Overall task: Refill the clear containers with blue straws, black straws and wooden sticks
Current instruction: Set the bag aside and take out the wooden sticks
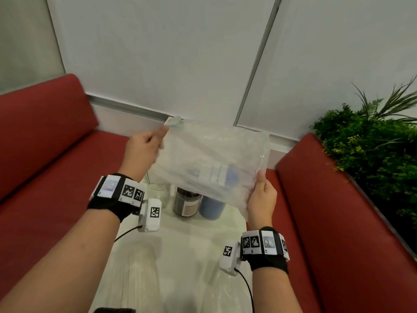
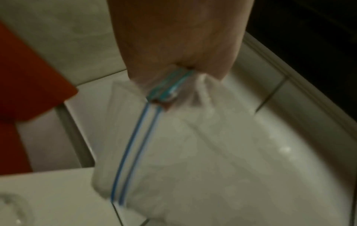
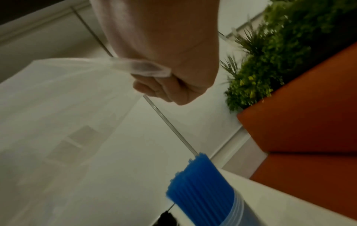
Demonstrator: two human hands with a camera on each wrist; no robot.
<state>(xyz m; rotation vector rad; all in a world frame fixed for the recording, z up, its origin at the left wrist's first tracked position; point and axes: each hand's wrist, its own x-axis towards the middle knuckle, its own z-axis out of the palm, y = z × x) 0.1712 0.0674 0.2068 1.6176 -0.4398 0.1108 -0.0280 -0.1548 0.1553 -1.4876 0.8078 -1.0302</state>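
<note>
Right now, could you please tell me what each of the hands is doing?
Left hand: pinching the zip corner of the plastic bag.
Right hand: gripping the bag's opposite edge.

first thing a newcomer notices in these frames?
The clear zip bag, held up in mid-air over the white table: the left hand pinches its blue-striped zip corner, the right hand grips the opposite edge. Next, the three containers under it at the table's far end, the right one packed with blue straws. The red bench seats on both sides stand out too.
</note>
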